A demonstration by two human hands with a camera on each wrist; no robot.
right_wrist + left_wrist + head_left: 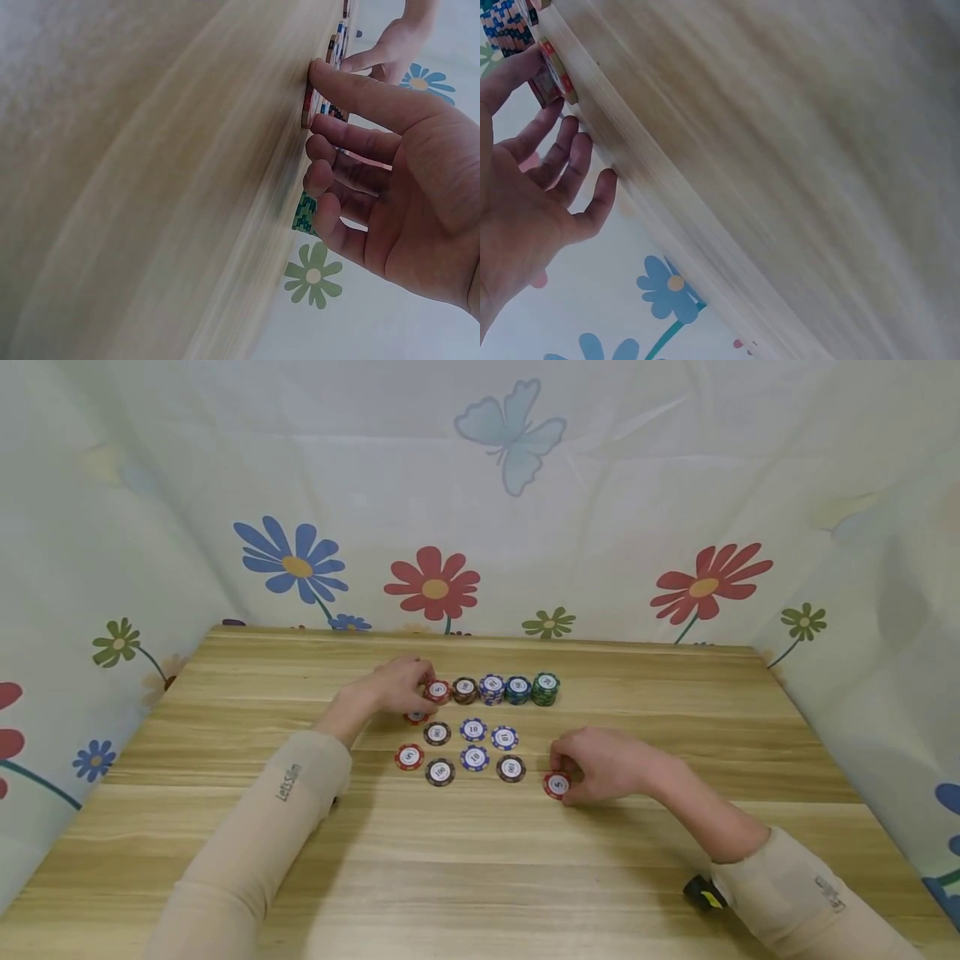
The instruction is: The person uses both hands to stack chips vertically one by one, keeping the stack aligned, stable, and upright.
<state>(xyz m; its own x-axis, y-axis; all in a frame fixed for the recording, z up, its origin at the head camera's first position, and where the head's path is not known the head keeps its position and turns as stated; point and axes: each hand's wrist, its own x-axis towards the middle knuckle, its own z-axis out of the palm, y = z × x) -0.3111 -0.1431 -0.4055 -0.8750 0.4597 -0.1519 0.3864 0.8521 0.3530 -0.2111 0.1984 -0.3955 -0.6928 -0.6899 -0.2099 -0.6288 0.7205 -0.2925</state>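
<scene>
My left hand (397, 685) is at the left end of a row of poker chip stacks, thumb and index finger around the short red stack (438, 692). A loose red chip (417, 717) lies partly under that hand; in the left wrist view, a red chip (558, 71) stands out before the stack. On the right, my right hand (603, 764) pinches a red poker chip (557, 785) marked 5 by its edges, thumb and index finger on opposite sides. The right wrist view shows this chip (307, 105) edge-on at the tabletop, the other fingers loosely curled.
Brown (465, 690), blue (492, 688), dark blue-green (517, 689) and green stacks (546, 688) continue the row. Several loose chips lie flat before it, including a blue chip (474, 757), a brown chip (440, 772) and a red chip (409, 757). A flowered curtain (600, 527) surrounds the wooden table (450, 877).
</scene>
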